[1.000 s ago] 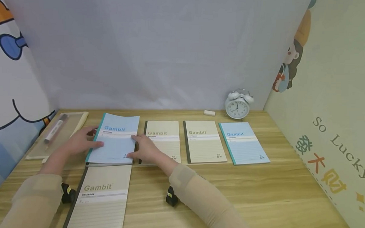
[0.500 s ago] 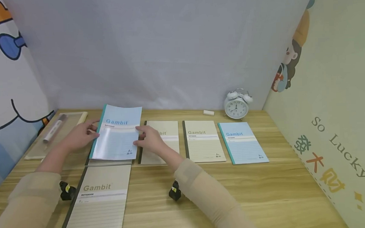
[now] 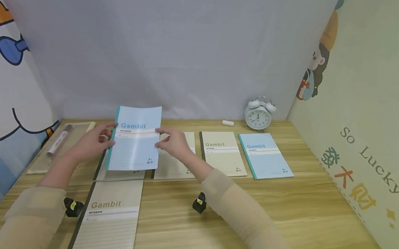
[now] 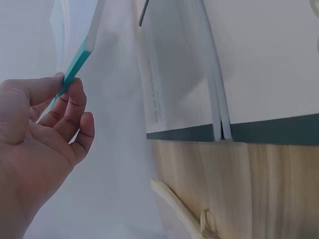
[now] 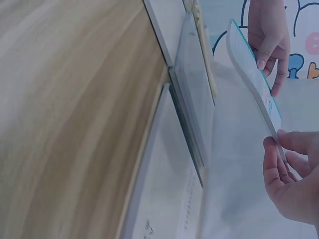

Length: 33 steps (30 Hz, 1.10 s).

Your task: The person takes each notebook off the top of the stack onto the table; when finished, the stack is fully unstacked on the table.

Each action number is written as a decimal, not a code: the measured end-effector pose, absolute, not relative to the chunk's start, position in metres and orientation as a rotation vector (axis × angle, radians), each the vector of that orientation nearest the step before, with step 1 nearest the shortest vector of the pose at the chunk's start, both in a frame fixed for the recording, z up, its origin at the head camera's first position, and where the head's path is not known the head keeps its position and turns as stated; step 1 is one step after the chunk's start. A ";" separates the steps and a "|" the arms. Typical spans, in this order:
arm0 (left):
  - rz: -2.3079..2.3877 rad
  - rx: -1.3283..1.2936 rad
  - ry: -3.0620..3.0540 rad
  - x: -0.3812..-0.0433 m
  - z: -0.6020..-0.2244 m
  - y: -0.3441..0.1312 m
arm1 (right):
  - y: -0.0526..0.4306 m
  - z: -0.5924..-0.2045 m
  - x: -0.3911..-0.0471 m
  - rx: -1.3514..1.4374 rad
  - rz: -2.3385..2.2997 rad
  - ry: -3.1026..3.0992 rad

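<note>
A light-blue notebook [image 3: 136, 148] with a teal spine is held up between both hands, raised above a cream notebook [image 3: 102, 174] that it partly covers in the head view. My left hand [image 3: 92, 143] pinches the teal spine between thumb and fingers, as the left wrist view shows on the spine [image 4: 75, 67]. Opposite it, my right hand [image 3: 175, 143] pinches the page edge; in the right wrist view the blue notebook [image 5: 251, 84] bends slightly. Below lies another cream notebook [image 3: 107, 219], end to end with the covered one.
Right of the hands lie a partly hidden cream notebook [image 3: 171, 167], another cream notebook [image 3: 223, 156] and a second blue notebook [image 3: 266, 155]. A white alarm clock [image 3: 259, 117] and an eraser [image 3: 228, 122] stand at the back. At left, a marker [image 3: 59, 140] lies on a mesh pouch [image 3: 84, 132].
The blue notebook has been lifted off the cream notebook and moved up and slightly right, both hands travelling with it. More of the cream notebook beneath now shows.
</note>
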<state>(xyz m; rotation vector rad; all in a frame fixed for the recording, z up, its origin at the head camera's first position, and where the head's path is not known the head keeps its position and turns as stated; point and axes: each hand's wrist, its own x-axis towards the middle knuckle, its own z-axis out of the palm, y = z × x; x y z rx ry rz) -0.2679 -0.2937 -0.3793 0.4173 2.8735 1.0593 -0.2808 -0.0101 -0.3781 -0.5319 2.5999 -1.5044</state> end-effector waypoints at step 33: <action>0.990 0.740 2.935 -0.207 -0.349 -0.222 | 0.093 -0.340 -0.230 -0.904 -1.272 2.656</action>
